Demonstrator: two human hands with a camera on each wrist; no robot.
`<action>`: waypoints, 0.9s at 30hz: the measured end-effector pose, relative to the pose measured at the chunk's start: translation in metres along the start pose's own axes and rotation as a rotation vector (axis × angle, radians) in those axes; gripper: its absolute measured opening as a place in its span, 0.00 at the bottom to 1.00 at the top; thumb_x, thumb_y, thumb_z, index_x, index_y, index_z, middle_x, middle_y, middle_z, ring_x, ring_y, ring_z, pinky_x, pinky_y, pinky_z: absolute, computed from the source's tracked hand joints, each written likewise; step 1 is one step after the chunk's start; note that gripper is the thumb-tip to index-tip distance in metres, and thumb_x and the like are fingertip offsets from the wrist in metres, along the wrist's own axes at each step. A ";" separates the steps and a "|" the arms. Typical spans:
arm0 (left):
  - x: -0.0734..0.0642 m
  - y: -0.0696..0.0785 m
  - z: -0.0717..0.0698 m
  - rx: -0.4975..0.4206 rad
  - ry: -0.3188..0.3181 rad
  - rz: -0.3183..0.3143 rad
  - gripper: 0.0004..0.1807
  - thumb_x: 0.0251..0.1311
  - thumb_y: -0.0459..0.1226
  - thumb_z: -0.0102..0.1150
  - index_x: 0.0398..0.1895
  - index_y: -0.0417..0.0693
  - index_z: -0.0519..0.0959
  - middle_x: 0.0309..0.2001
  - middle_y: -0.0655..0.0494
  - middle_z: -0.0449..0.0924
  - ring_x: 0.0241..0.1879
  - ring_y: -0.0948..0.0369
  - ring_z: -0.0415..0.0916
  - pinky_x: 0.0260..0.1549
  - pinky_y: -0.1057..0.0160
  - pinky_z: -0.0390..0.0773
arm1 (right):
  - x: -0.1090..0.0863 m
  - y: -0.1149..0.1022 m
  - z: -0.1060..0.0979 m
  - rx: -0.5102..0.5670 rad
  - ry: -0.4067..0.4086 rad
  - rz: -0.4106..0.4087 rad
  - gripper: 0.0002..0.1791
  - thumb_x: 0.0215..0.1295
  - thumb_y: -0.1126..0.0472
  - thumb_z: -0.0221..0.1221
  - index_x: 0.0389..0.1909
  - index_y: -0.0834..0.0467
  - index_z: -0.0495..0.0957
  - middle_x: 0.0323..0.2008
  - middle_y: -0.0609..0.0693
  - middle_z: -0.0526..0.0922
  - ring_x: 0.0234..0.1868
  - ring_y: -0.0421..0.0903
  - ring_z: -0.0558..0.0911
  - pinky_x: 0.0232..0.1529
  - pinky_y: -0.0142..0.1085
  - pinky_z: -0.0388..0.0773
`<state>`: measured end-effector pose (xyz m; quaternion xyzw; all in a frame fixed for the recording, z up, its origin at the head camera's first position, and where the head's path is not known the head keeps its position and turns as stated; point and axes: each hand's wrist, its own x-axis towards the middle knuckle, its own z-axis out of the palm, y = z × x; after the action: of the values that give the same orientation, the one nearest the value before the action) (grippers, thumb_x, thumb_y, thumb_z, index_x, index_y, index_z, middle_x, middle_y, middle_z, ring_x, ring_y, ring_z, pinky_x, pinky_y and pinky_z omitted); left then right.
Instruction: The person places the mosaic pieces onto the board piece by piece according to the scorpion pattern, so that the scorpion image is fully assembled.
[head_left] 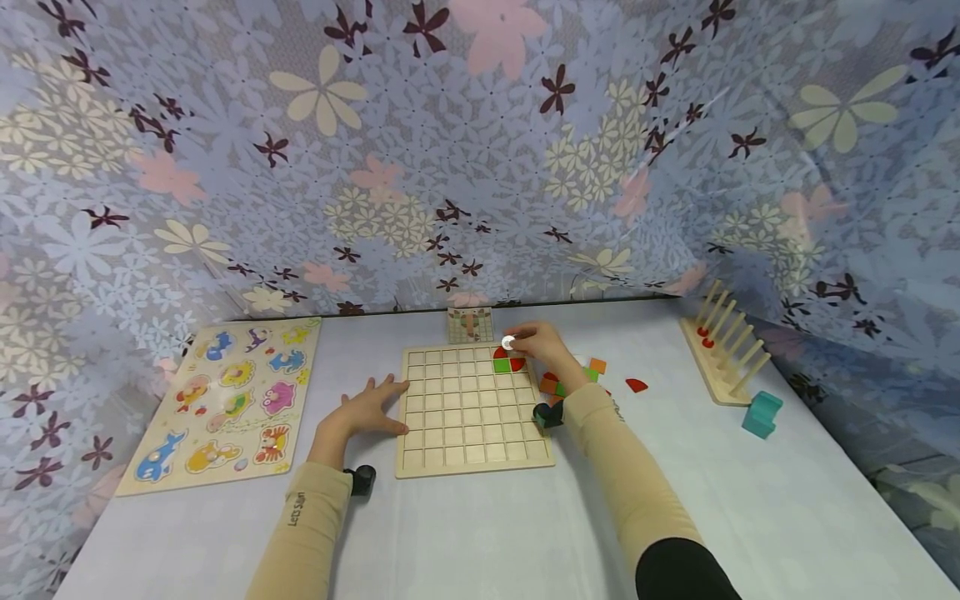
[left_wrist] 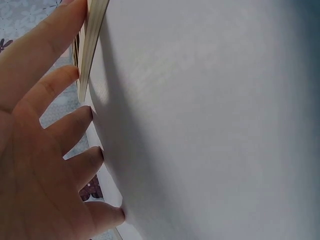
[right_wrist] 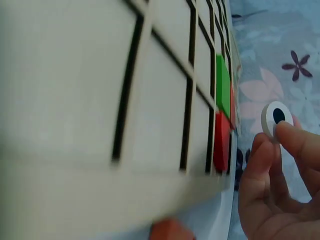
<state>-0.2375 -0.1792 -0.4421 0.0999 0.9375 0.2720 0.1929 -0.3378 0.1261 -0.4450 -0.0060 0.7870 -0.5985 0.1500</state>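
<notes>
Between thumb and finger, my right hand pinches a small white disc. The right wrist view shows a black dot on this eye-like disc, held above the table. Below it lies a wooden grid board. In the board's far right corner sit a green square and red quarter-round pieces, partly covered by the hand. My left hand is spread out, with thumb and index finger touching the board's left edge. Its other fingertips rest on the table in the left wrist view.
Loose orange, green and red pieces lie right of the board, partly under my right arm. A patterned card stands behind it. An animal puzzle lies left; a peg stand and teal block are right.
</notes>
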 end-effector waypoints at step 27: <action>0.002 -0.001 0.001 0.006 -0.003 -0.004 0.46 0.45 0.43 0.70 0.69 0.47 0.58 0.71 0.38 0.44 0.69 0.36 0.34 0.54 0.25 0.30 | 0.010 -0.009 0.042 -0.580 0.099 -0.095 0.08 0.57 0.63 0.62 0.38 0.58 0.82 0.36 0.53 0.82 0.37 0.49 0.78 0.36 0.37 0.76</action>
<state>-0.2386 -0.1792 -0.4441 0.0991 0.9382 0.2684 0.1946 -0.3388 0.0823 -0.4486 -0.0564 0.9303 -0.3545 0.0753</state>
